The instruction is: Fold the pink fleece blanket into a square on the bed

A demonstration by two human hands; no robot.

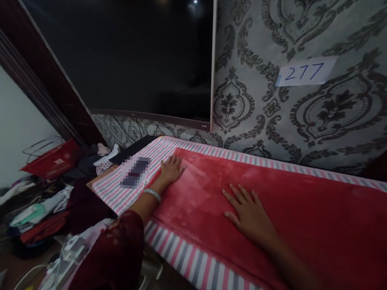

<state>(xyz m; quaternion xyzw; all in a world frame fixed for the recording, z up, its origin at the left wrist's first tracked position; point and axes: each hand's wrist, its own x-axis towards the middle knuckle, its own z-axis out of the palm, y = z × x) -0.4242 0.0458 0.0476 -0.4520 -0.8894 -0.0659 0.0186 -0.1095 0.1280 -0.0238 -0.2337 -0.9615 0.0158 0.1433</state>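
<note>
A long red cloth, soft-looking and laid flat, covers much of a striped sheet in pink, grey and white. My left hand lies flat at the cloth's left end, fingers stretched toward its far corner. A silver bangle circles that wrist. Farther right, my right hand rests palm down on the cloth's middle with its fingers spread. Neither hand grips anything. Some edges of the red cloth run out of view on the right.
A blurred-out dark item lies on the sheet's left part. Piled clothes and a red bag are at the left. Behind stand a large dark TV screen and a patterned wall with a paper label reading 277.
</note>
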